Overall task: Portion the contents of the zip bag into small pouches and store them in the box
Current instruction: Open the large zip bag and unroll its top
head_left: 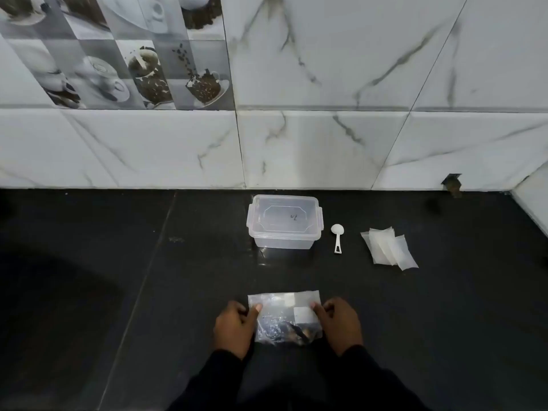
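Note:
A clear zip bag (283, 317) with dark contents at its bottom lies on the black counter (148, 292) near me. My left hand (235, 326) pinches its left edge and my right hand (341, 323) pinches its right edge. Farther back stands a clear plastic box (284, 222) with its lid clipped on. A white scoop (337, 236) lies to the right of the box. Right of the scoop lies a small stack of translucent pouches (388, 249).
A marble-tiled wall (326, 129) rises right behind the box, with coffee-print tiles at the upper left. The wall turns a corner at the far right (530, 200). A small dark hole (452, 183) sits at the wall's base.

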### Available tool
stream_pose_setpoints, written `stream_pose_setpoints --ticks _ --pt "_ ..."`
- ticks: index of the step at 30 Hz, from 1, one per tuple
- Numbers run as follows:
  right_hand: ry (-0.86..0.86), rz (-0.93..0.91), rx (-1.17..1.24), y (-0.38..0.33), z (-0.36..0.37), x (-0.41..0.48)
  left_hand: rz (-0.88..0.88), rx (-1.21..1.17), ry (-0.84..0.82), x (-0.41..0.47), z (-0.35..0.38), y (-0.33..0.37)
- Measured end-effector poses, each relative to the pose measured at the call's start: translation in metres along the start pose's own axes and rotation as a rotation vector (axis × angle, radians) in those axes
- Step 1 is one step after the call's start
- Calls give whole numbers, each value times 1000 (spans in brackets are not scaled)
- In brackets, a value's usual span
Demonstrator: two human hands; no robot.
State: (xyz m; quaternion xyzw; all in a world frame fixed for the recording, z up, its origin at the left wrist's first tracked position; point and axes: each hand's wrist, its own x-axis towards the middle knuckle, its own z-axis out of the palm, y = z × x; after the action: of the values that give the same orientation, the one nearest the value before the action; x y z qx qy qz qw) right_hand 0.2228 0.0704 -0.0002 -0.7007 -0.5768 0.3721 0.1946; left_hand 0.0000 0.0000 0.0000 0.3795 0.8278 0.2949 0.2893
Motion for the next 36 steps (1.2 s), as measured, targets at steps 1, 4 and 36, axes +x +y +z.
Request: stream_pose_setpoints --ticks 1,4,36 --pt "-13 31 55 1 0 0 -26 -69 -7 0 0 0" --pt "-38 68 112 -1 -1 -2 -79 -166 -7 -3 4 -2" --pt "-94 -15 301 3 -16 -7 -8 -614 -173 -6 -5 15"
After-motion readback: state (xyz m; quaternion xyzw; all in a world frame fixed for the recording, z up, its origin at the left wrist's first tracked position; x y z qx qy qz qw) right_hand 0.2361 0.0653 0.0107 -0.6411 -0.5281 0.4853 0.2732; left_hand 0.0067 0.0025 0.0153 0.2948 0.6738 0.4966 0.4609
